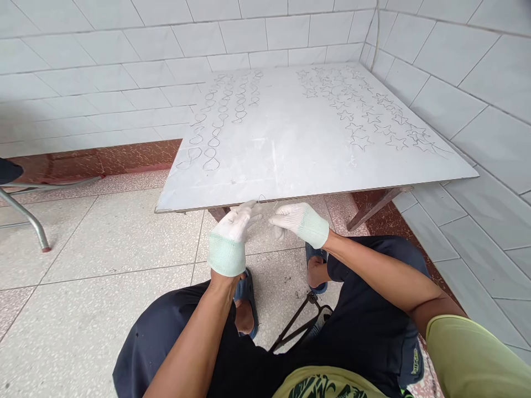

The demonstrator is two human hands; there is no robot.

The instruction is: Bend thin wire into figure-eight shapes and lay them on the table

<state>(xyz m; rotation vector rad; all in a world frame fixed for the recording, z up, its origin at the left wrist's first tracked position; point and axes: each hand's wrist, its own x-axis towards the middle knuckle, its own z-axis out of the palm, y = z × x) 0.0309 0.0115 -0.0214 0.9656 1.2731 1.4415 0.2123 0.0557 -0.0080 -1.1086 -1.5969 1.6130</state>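
Observation:
Both hands wear white knit gloves with pale green cuffs and are held just in front of the table's near edge. A thin bent wire (261,197) curves up from the fingers of my left hand (239,220), which are closed around it. My right hand (290,217) is pinched, and a short straight bit of wire shows at its fingertips. Whether this is the same wire as the one on the left cannot be made out. A small gap separates the two hands.
On the white tabletop (290,149), several looped wire shapes (211,160) lie in columns at left and several wire stars (355,129) at right. Tiled walls border the back and right. A metal chair leg (31,218) stands at far left, and a dark folding frame (296,326) between my legs.

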